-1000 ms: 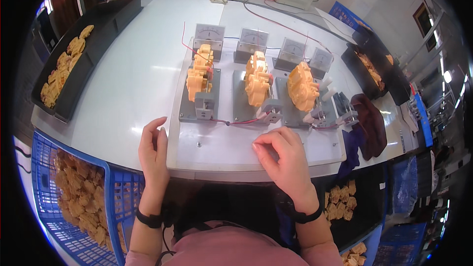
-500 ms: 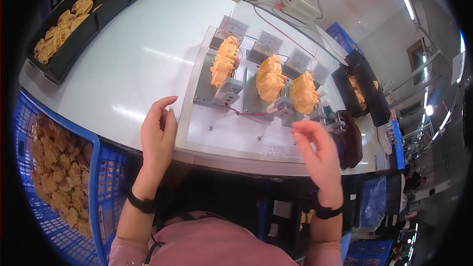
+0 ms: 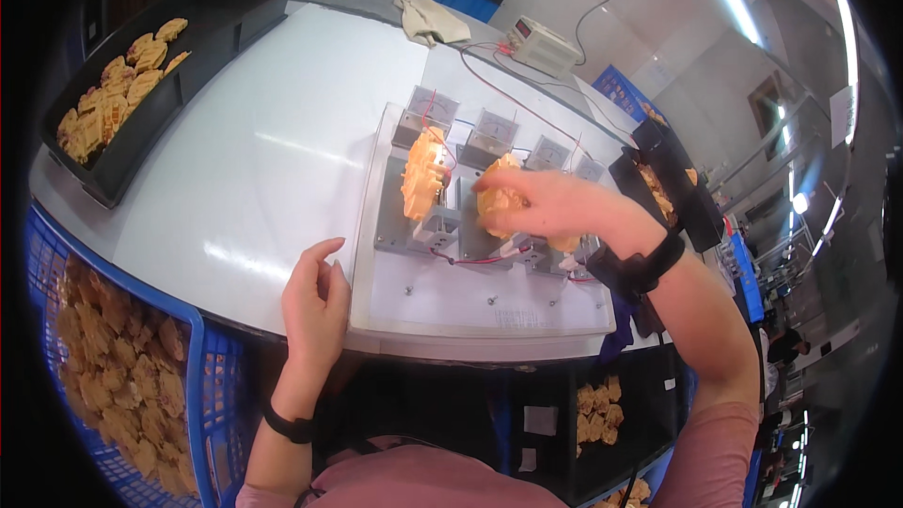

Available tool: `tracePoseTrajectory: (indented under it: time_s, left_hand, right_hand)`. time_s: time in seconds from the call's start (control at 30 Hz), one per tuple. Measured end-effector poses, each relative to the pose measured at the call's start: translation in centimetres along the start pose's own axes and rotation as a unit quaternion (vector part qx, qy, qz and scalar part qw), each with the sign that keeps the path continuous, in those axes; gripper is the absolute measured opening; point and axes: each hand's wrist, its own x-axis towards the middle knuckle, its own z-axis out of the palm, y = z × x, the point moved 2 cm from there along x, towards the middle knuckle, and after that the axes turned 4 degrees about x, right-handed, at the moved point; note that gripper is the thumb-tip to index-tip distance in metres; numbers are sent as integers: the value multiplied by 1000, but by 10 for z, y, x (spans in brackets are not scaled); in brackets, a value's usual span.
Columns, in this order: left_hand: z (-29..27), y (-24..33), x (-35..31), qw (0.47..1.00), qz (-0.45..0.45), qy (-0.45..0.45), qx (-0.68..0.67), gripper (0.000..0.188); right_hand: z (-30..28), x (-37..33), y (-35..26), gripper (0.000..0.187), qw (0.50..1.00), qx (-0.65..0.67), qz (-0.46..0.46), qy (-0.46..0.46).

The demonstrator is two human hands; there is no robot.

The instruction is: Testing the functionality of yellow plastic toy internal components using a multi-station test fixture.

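Observation:
My right hand [image 3: 541,205] reaches over the test fixture [image 3: 442,306], its thumb and fingers around the middle yellow plastic gear housing [image 3: 501,174], covering most of it. Another yellow plastic gear housing [image 3: 424,174] stands upright in the left station, with a thin red wire beside it. The third yellow housing [image 3: 564,244], at the right station, is mostly hidden under my right hand. By the fixture's left edge, my left hand [image 3: 318,306] hovers with its fingers loosely curved and apart, holding nothing. Behind the stations stand small dial meters [image 3: 494,128].
A black tray [image 3: 118,183] of yellow parts lies at the far left; a blue crate [image 3: 196,386] full of them stands below it. More parts sit in a black bin [image 3: 673,212] on the right. A cloth [image 3: 428,21] and a power supply [image 3: 543,47] are at the back.
My right hand has moved from the fixture's front edge up and left onto the middle housing. My left hand stays beside the fixture. The whole view has shifted slightly.

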Motion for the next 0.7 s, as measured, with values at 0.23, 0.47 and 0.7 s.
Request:
tracePoseTrajectory:
  time_s: [0.23, 0.47, 0.7]
  left_hand:
    - [-3, 0, -1, 1000, 6, -3, -14, 26]
    - [2, -3, 0, 1000, 12, -4, -22, 30]
    - [1, -1, -2, 1000, 1, -5, -14, 29]
  right_hand:
    - [-3, 1, 6, 46, 997, 53, 10, -51]
    - [-4, 3, 5, 45, 995, 66, 20, -78]
    - [-3, 0, 5, 51, 993, 53, 51, -90]
